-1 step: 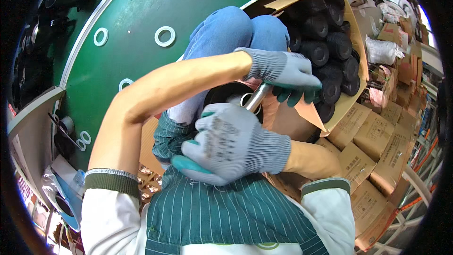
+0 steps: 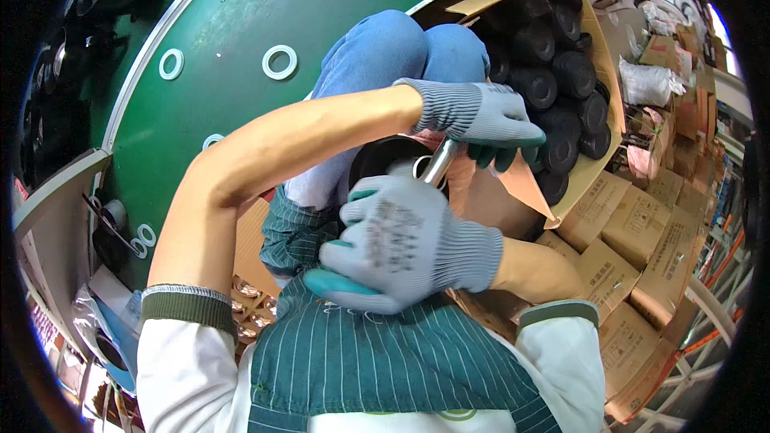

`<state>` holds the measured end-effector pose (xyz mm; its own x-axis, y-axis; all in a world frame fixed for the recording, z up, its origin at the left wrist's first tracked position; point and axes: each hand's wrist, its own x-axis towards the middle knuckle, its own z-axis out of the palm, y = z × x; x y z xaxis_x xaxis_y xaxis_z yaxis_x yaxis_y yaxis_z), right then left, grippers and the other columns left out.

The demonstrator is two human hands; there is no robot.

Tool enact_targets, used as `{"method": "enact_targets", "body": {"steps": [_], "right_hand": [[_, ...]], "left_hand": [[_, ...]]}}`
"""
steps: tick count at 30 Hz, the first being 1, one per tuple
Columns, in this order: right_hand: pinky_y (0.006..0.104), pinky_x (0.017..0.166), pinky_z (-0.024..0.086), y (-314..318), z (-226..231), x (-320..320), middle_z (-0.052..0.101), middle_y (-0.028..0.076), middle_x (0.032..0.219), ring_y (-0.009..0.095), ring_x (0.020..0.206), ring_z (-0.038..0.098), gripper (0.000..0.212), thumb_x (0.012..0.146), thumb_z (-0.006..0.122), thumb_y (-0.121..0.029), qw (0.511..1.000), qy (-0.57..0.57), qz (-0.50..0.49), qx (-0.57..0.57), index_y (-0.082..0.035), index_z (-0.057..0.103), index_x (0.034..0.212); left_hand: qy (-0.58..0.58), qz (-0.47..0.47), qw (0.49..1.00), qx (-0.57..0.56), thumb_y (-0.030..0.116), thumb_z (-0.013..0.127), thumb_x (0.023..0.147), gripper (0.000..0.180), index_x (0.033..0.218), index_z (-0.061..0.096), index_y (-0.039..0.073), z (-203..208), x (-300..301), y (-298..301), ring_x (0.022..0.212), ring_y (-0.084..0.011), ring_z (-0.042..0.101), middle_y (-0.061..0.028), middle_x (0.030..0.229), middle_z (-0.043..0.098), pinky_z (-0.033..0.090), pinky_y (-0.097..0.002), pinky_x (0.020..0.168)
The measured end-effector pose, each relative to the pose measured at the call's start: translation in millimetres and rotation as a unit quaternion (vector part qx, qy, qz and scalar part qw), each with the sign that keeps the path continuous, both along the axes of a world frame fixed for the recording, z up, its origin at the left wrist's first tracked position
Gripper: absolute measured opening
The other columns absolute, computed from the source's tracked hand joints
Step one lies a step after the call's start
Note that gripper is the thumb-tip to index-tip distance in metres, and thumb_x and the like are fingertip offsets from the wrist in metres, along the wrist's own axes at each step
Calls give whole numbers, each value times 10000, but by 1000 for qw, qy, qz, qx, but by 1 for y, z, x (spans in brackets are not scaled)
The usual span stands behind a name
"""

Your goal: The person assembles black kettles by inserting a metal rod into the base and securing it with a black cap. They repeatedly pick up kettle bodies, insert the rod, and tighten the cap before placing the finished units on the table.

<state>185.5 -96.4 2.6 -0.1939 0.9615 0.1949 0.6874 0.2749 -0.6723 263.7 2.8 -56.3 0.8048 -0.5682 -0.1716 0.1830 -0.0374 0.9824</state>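
Both my hands wear grey knitted gloves with green palms, and my forearms reach across my lap. My left hand [image 2: 499, 124] is closed on the far end of a shiny metal tube [image 2: 440, 162]. My right hand [image 2: 389, 244] lies back up over the tube's near end, its fingers bent around it; the palm hides that end. Behind the tube, a pale ring [image 2: 420, 167] shows in part in front of a dark round opening [image 2: 377, 162] between my legs. What it belongs to is hidden.
At the right, an open carton [image 2: 616, 104] holds several black cylinders [image 2: 532, 87]. Closed brown cartons [image 2: 634, 212] are stacked nearer. Pale rings [image 2: 279, 62] lie on the green surface [image 2: 233, 16] at the left. A grey panel [image 2: 60, 184] stands at the far left.
My right hand has shifted slightly to the right over the tube. The tube is tilted a little differently, and my left fingers have curled in slightly.
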Motion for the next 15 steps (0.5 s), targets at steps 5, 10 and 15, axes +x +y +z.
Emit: {"method": "enact_targets", "body": {"steps": [5, 10, 15], "right_hand": [[411, 750, 523, -16, 6, 20, 629, 28, 750, 234, 792, 651, 290, 847, 715, -450, 993, 104, -17, 57, -161, 711, 870], [447, 818, 546, -28, 0, 7, 709, 53, 900, 248, 869, 679, 299, 896, 705, -384, 946, 253, -22, 200, -104, 739, 996], [457, 1137, 412, -108, -71, 9, 541, 169, 1415, 279, 1285, 561, 511, 1108, 341, -382, 802, 356, -433, 205, -23, 406, 1465]], "left_hand": [[-327, 289, 871, 227, 540, 627, 969, 523, 1174, 735, 71, 2, -48, 30, 913, -288, 714, -172, 1078, 688, 566, -407, 815], [-11, 45, 886, 462, 546, 732, 896, 503, 983, 775, 52, 88, -97, 46, 756, -271, 698, -143, 770, 709, 560, -415, 751], [-75, -59, 878, 469, 408, 643, 1003, 406, 1054, 743, 18, 101, -78, 36, 848, -326, 666, -180, 892, 696, 548, -455, 805]]}}
